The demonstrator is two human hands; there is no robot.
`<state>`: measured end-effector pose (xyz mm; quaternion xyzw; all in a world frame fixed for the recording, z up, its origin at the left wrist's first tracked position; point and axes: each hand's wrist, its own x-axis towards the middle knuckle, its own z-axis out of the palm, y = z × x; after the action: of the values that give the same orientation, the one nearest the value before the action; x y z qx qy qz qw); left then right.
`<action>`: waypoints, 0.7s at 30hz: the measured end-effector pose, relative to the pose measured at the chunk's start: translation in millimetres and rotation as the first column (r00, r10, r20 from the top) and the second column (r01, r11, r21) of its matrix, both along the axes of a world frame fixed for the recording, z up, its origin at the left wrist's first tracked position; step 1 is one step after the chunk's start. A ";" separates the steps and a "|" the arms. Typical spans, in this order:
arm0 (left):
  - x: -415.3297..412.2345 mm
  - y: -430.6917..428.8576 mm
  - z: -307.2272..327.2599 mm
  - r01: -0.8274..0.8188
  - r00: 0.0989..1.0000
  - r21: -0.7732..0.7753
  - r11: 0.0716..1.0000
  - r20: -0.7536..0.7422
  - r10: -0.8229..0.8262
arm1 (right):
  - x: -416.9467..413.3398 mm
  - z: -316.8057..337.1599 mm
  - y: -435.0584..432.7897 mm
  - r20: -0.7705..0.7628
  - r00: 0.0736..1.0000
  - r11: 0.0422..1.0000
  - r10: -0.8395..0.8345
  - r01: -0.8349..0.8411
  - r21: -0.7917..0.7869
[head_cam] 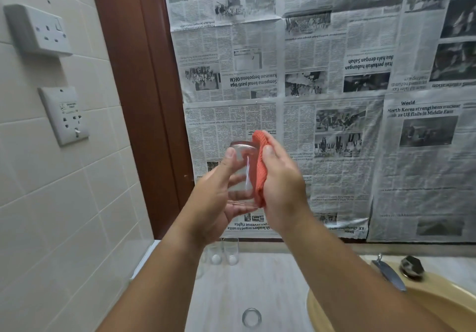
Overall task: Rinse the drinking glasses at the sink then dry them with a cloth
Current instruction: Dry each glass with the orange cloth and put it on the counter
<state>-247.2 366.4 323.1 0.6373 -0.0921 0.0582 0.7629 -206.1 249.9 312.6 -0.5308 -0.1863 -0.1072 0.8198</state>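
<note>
Home bathroom: tiled wall (64,203), shaver socket (64,115), beige basin (453,290).

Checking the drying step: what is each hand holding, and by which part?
The left hand grips the clear drinking glass round its side wall; the right hand holds the orange knitted cloth, bunched in its palm against the glass.

Both forearms extend fr. bottom edge to centre frame. Left grip (216,200) curls round glass (240,174), thumb up; right grip (282,187) clasps cloth (258,167) agst its side.
</note>
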 end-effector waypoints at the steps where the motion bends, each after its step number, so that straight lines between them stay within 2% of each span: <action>1: -0.5 -1.3 0.9 -0.002 1.000 -0.008 1.000 -0.028 0.001 | 4.4 8.4 -1.7 -0.057 0.997 0.996 0.058 -0.054 0.074; 3: 3.6 -1.6 -0.3 -0.036 0.998 -0.010 0.999 -0.052 0.036 | 8.0 16.2 -1.5 -0.143 0.985 0.992 0.098 -0.086 0.090; 6: 12.4 1.6 -3.7 -0.090 0.994 0.006 0.996 -0.060 0.090 | 8.1 10.4 3.3 -0.245 0.951 0.980 0.191 -0.200 -0.013; 11: 24.0 13.3 -12.8 -0.058 0.996 -0.006 0.998 -0.064 0.058 | 15.0 -7.9 6.6 -0.466 0.835 0.919 0.293 -0.380 -0.104; 14: 30.3 18.1 -23.2 -0.043 0.989 -0.013 0.999 -0.139 0.041 | 15.1 -21.6 6.5 -0.564 0.781 0.879 0.269 -0.439 -0.189; 15: 31.5 19.2 -27.2 -0.024 0.986 -0.057 0.998 -0.166 0.014 | 13.7 -27.1 5.7 -0.584 0.776 0.873 0.241 -0.436 -0.218; 17: 34.0 22.2 -34.1 -0.014 0.979 -0.204 0.979 -0.204 -0.029 | 8.8 -35.7 3.7 -0.584 0.792 0.909 0.177 -0.359 -0.212; 18: 36.6 24.6 -38.1 -0.044 0.976 -0.262 0.964 -0.216 -0.014 | 7.9 -37.6 2.5 -0.538 0.836 0.942 0.108 -0.259 -0.213; 20: 37.6 24.2 -43.3 -0.064 0.972 -0.302 0.951 -0.236 -0.009 | 8.0 -32.5 -0.6 -0.342 0.934 0.951 -0.103 -0.008 -0.308; 21: 36.7 21.0 -45.6 -0.029 0.968 -0.304 0.952 -0.247 -0.050 | 9.2 -25.5 -1.3 -0.236 0.960 0.930 -0.151 0.057 -0.363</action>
<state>-210.5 387.5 277.5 0.5135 0.0120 -0.0136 0.8579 -196.9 248.7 287.1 -0.6876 -0.0646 -0.0452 0.7218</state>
